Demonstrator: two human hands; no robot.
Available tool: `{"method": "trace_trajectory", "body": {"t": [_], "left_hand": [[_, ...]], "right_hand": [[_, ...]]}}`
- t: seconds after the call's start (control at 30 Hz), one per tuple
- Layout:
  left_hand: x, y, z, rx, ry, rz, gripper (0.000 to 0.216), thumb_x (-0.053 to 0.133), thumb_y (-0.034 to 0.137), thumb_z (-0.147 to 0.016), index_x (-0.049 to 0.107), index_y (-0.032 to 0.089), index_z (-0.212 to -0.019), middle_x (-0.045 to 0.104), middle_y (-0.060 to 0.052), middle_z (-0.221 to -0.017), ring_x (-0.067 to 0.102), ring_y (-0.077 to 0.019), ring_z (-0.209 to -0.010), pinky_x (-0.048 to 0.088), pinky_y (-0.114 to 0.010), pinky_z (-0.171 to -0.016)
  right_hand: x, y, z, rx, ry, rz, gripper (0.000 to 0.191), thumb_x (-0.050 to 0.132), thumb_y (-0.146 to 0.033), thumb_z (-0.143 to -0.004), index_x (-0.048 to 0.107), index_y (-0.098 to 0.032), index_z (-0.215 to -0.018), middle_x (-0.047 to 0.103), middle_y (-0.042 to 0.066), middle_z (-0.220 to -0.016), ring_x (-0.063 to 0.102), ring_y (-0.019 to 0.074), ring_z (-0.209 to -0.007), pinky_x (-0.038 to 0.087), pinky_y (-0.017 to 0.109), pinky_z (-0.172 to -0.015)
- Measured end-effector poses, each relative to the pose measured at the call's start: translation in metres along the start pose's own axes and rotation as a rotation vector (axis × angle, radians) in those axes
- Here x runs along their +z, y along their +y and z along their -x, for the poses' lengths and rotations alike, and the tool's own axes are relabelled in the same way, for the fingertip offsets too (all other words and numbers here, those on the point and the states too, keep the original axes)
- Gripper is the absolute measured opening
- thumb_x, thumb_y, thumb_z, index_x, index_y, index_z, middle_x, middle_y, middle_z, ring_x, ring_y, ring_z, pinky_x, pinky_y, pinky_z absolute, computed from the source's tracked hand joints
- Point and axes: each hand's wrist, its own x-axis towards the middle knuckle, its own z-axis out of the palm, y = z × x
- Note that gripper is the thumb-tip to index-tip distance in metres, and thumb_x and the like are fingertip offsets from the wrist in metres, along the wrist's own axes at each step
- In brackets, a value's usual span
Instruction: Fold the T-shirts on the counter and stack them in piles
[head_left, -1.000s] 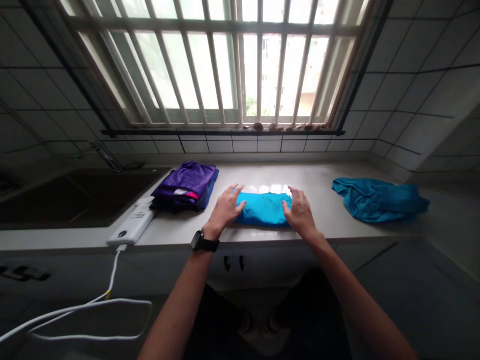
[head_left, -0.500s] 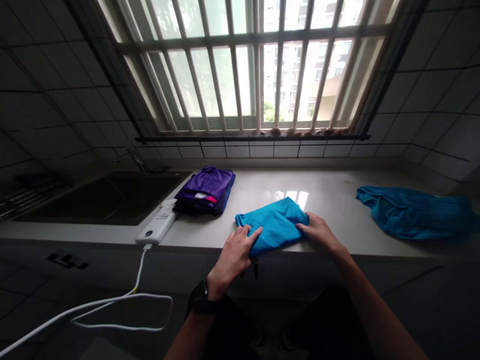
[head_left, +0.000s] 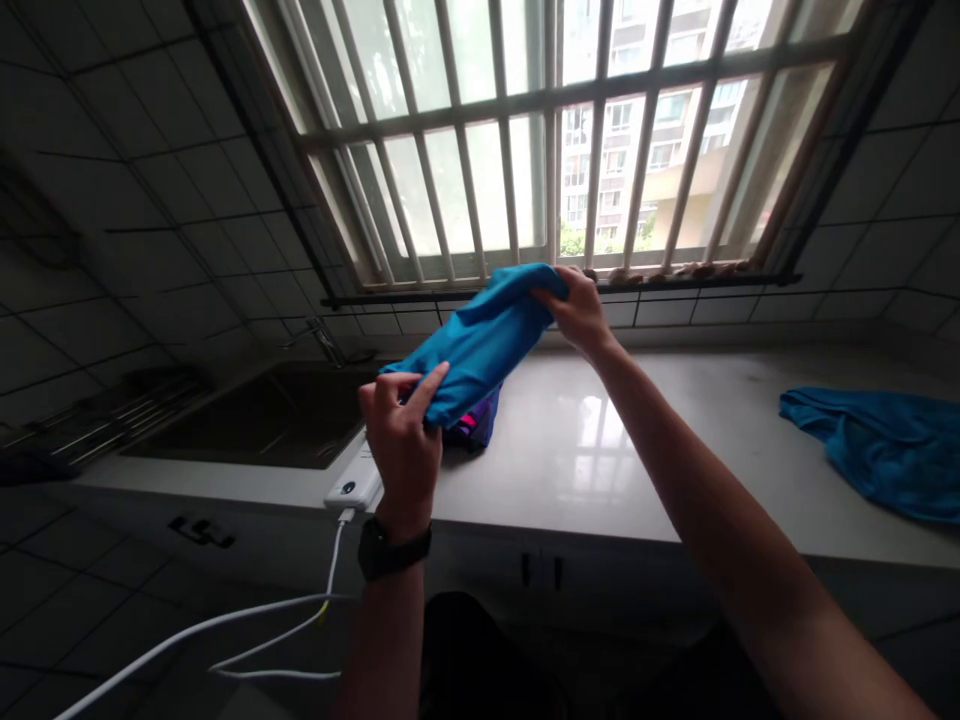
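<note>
A folded blue garment (head_left: 484, 340) hangs in the air between my two hands, tilted with its right end higher. My left hand (head_left: 405, 430), with a dark watch on the wrist, grips its lower left end. At the upper right corner my right hand (head_left: 577, 305) pinches the cloth. Behind and below it, mostly hidden, lies a folded purple garment (head_left: 484, 415) with a pink patch, on the counter. Whether the blue cloth touches the purple one I cannot tell. Another blue garment (head_left: 885, 450) lies crumpled at the counter's right.
A dark sink (head_left: 247, 420) with a faucet (head_left: 324, 340) is set into the white counter (head_left: 600, 480) on the left. Beside it lies a white power bank (head_left: 352, 480) with a white cable (head_left: 334, 560) running down. A barred window (head_left: 525, 150) is behind.
Both hands have lifted the folded blue garment off the counter and carried it left and up, over the purple one. The view has shifted slightly left.
</note>
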Motion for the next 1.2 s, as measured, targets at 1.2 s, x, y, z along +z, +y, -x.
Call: {"method": "trace_trajectory", "body": {"t": [1.2], "left_hand": [[0.143, 0.105, 0.05, 0.289, -0.688, 0.019, 0.023, 0.05, 0.011, -0.089, 0.066, 0.017, -0.105, 0.072, -0.014, -0.104, 0.067, -0.0297, -0.102, 0.048, -0.041, -0.09]], "right_hand": [[-0.058, 0.008, 0.247, 0.43, -0.137, 0.363, 0.042, 0.028, -0.004, -0.093, 0.061, -0.018, -0.115, 0.067, 0.011, -0.107, 0.064, 0.0227, -0.093, 0.055, 0.037, -0.09]]}}
